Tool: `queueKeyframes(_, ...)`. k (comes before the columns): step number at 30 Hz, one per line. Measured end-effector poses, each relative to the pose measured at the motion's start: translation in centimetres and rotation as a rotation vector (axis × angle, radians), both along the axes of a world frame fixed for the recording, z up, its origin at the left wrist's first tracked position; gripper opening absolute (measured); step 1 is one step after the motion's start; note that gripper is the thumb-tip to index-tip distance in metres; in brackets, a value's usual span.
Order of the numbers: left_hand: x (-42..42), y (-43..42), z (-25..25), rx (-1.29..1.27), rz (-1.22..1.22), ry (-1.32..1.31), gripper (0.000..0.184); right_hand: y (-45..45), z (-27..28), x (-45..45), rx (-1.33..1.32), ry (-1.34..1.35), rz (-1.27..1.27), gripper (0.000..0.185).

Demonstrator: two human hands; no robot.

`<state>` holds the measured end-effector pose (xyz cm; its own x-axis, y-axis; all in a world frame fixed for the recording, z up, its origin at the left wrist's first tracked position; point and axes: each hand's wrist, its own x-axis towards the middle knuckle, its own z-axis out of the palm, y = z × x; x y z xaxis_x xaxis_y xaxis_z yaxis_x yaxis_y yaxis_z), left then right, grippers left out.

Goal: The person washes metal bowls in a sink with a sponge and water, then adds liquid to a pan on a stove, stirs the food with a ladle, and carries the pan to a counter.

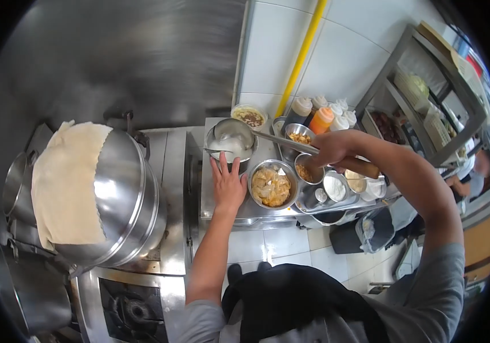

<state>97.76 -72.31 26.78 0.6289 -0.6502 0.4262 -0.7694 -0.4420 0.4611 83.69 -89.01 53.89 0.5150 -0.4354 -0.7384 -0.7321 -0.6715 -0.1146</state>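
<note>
Fingers of your right hand (336, 150) grasp the ladle (282, 142) by its handle; its bowl lies over the metal pot (249, 154) on the tabletop (210, 197), just beyond the spread, unclenched fingers of your left hand (229, 186).

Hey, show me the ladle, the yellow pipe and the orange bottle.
Ladle (233, 136): head view, on its scoop.
Yellow pipe (301, 57): head view, midway along its length.
Orange bottle (320, 122): head view, on its body.
</note>
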Motion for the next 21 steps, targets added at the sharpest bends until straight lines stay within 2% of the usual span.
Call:
queueKeyframes(2, 0.1, 0.1, -0.2, 0.003, 0.0, 0.002, 0.056, -1.5, -0.2, 0.1, 0.047, 0.044, 0.004, 0.027)
queueKeyframes(5, 0.0, 0.4, 0.3, 0.01, 0.0, 0.002, 0.057, -4.0, -1.2, -0.6, 0.224, -0.013, -0.098, 0.017)
queueKeyframes(10, 0.2, 0.6, 0.5, 0.047, -0.007, -0.006, 0.056, -4.8, -1.2, -1.0, 0.256, -0.094, -0.063, 0.014)
queueKeyframes(12, 0.0, 0.4, 0.2, 0.025, -0.001, 0.002, 0.055, -4.3, -0.9, -1.2, 0.088, -0.019, 0.079, 0.022)
queueKeyframes(13, 0.0, 0.2, 0.2, 0.002, 0.0, 0.012, 0.055, -3.4, -0.7, -1.6, 0.088, -0.022, 0.079, 0.022)
queueKeyframes(15, 0.7, 0.1, -0.3, -0.032, -0.023, 0.033, 0.052, -1.1, -0.6, -3.2, -0.145, -0.157, 0.245, 0.029)
queueKeyframes(16, 1.2, 0.2, -0.4, -0.066, -0.048, 0.061, 0.049, -1.3, -1.9, -4.2, -0.147, -0.162, 0.239, 0.029)
queueKeyframes(18, 2.3, 0.6, -0.3, -0.08, -0.075, 0.108, 0.043, -2.6, -5.4, -5.8, -0.4, -0.399, 0.481, 0.033)
queueKeyframes(19, 2.7, 0.7, 0.0, -0.091, -0.096, 0.162, 0.037, -1.6, -5.0, -5.6, -0.372, -0.281, 0.379, 0.034)
queueKeyframes(21, 3.2, 0.9, 0.2, -0.098, -0.097, 0.156, 0.035, -1.5, -6.9, -6.3, -0.304, -0.287, 0.351, 0.037)
